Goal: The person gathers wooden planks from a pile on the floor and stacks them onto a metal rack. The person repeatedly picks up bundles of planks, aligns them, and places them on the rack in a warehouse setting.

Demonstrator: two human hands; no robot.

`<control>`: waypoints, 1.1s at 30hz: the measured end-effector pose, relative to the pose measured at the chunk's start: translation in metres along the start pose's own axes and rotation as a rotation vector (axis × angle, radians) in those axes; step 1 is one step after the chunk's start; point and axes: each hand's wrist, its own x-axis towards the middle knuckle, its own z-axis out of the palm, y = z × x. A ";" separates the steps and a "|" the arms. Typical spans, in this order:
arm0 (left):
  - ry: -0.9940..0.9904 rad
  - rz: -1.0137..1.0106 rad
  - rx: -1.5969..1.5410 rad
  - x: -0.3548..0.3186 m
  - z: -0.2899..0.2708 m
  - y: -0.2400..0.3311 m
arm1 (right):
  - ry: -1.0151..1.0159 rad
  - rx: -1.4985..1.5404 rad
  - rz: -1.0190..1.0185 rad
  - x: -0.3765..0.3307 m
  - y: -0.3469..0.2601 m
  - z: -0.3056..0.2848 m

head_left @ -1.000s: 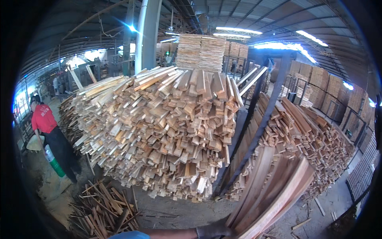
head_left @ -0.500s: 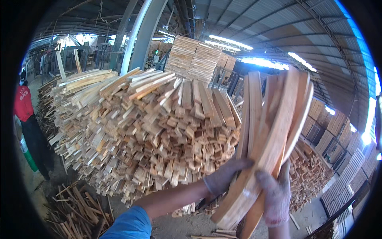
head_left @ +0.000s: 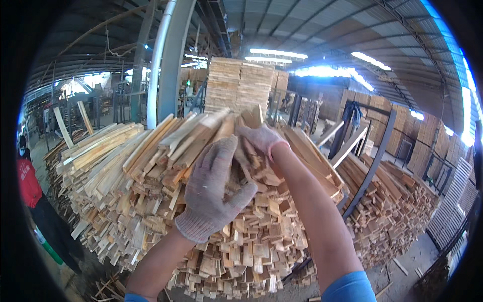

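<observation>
We reach up with both gloved hands to the top of the big stack of wood slats (head_left: 151, 201). Our left hand (head_left: 214, 189) lies flat with loose fingers on the slat ends; our right hand (head_left: 261, 138), at 1 o'clock from it, curls over the top slats. The slats are pale, rough-cut and uneven in length.

Dirt floor (head_left: 402, 261), big stacked wood-slat pile (head_left: 151, 201), loose offcuts (head_left: 108, 289)
</observation>
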 end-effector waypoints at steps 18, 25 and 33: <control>-0.072 0.180 0.246 -0.008 0.070 -0.052 | 0.804 -0.272 -0.627 -0.158 0.008 0.051; 0.098 0.003 0.165 -0.001 -0.026 -0.062 | 0.473 -0.343 -0.755 -0.175 0.017 0.012; -0.255 -0.955 0.220 0.019 -0.135 -0.237 | 0.754 0.410 -0.403 -0.215 0.100 0.016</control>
